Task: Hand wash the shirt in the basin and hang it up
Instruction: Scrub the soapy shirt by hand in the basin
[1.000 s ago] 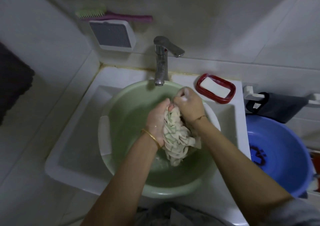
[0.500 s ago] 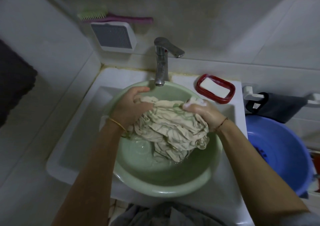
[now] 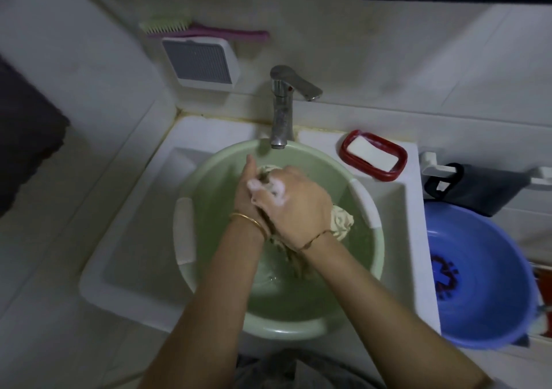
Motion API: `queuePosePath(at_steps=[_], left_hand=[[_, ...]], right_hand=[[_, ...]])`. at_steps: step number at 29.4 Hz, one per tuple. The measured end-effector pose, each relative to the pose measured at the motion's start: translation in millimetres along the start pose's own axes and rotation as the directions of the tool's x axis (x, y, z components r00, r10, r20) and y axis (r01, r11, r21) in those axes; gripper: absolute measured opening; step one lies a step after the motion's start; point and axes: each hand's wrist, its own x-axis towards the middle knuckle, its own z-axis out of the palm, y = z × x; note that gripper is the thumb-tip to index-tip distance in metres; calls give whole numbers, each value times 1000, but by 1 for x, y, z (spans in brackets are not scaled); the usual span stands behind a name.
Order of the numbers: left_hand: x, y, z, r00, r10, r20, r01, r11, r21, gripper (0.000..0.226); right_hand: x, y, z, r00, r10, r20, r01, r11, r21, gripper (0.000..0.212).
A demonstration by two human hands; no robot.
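A round pale green plastic basin [image 3: 215, 185] with water in it sits inside a white rectangular sink [image 3: 143, 254]. Over the middle of the basin a person's two bare hands are pressed together around a bunched, wet, cream-coloured shirt [image 3: 342, 223]. The right hand [image 3: 295, 209], with white suds on its knuckles, lies on top, its grip closed round the cloth. The left hand [image 3: 248, 197], wearing a thin gold bangle [image 3: 249, 221], is pressed against the shirt from the basin's left side, one finger pointing toward the far rim. The right hand covers its palm, so I cannot tell whether its grip is closed. A fold of shirt sticks out toward the basin's right rim, and a darker wet end hangs down to the water. Behind the basin stands a metal tap [image 3: 280, 110]. At the basin's far right lies a red oval soap dish [image 3: 400, 161] holding a white bar of soap [image 3: 370, 154]. Further right of the basin sits a round blue plastic tub [image 3: 493, 269].
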Motion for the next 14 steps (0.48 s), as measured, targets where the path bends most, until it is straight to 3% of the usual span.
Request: queuePosePath(at_steps=[3, 5, 9, 12, 14], left_hand=[[-7, -22, 16, 993, 37, -108, -26, 995, 97, 37], [-9, -26, 21, 992, -4, -127, 12, 998, 60, 42], [3, -14, 13, 978, 115, -174, -86, 982, 165, 29], [-4, -25, 21, 978, 89, -189, -51, 979, 196, 16], [0, -22, 20, 974, 73, -213, -43, 989, 144, 20]], right_hand=[[29, 19, -1, 982, 187, -27, -188, 979, -82, 32], [35, 27, -1, 963, 267, -39, -268, 962, -45, 30], [10, 23, 9, 996, 32, -85, -35, 999, -31, 38], [29, 39, 6, 982, 185, -39, -183, 982, 48, 37], [26, 39, 4, 982, 174, -79, -166, 982, 91, 43]])
